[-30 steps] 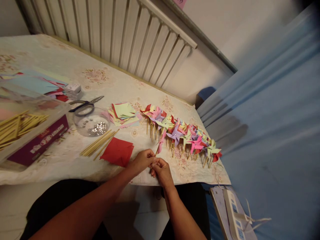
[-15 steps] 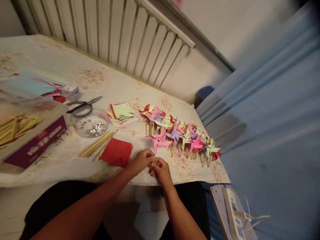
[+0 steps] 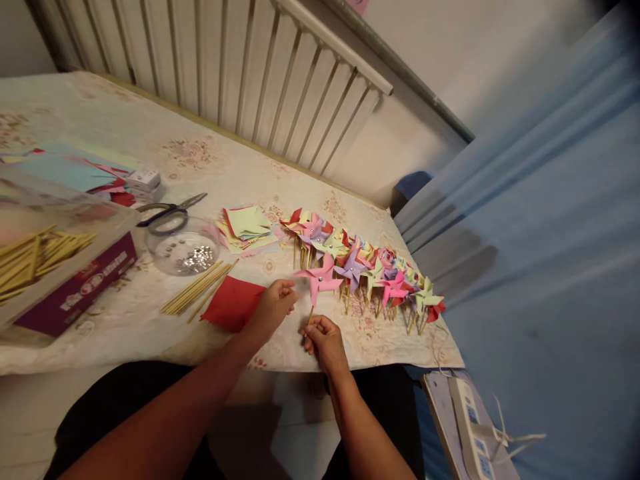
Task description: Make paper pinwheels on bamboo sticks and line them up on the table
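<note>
A pink paper pinwheel (image 3: 321,280) with a silver pin at its centre stands on a thin wooden stick. The lower end of that stick is pinched in my right hand (image 3: 324,339). My left hand (image 3: 278,301) is beside the pinwheel, to its left, fingers apart and holding nothing. Under my left wrist lies a stack of red paper squares (image 3: 231,303). Several finished pinwheels (image 3: 353,267) in pink, purple, green and red are bunched in a row to the right, just behind the pink one.
Loose sticks (image 3: 193,291) lie left of the red paper. Behind them are a round dish of metal pins (image 3: 185,253), scissors (image 3: 173,215) and coloured paper squares (image 3: 246,227). A plastic box of sticks (image 3: 75,287) stands far left. A power strip (image 3: 470,427) sits low at right.
My left hand has let go of the stick and moved up and left, its fingers opening. My right hand keeps its hold on the pinwheel's stick.
</note>
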{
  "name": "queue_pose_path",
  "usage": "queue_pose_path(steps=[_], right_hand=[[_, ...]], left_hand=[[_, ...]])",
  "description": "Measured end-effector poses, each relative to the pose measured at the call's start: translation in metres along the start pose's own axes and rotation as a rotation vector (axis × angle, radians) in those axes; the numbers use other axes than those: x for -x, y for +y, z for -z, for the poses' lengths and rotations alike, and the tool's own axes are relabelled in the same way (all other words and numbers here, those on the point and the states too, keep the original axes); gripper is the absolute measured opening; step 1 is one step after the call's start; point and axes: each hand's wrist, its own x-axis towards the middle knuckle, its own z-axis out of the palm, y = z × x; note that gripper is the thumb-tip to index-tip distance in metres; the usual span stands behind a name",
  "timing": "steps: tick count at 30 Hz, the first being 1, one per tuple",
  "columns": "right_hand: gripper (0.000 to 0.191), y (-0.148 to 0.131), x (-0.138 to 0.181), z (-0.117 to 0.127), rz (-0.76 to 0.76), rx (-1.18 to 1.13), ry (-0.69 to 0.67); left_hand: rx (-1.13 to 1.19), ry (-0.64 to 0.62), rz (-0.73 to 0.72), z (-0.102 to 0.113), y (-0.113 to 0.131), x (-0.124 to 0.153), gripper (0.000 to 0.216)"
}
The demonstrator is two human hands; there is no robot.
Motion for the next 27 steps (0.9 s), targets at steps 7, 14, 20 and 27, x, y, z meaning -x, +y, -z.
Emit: queue_pose_path(steps=[7,14,20,27], right_hand=[[0.019,0.001,0.001,0.0,-0.011,0.014,-0.013],[0.019,-0.002,0.002,0.0,-0.029,0.058,-0.04],[0.017,-0.003,0.003,0.0,-0.031,0.093,-0.06],[0.018,-0.002,0.002,0.0,-0.04,0.097,-0.061]], left_hand=[[-0.342,0.125,-0.247,0.015,0.012,-0.012,0.037],[-0.427,0.057,-0.308,0.017,0.019,-0.012,0.036],[-0.501,0.036,-0.34,0.018,0.025,-0.013,0.032],[-0.551,0.006,-0.392,0.019,0.024,-0.014,0.027]])
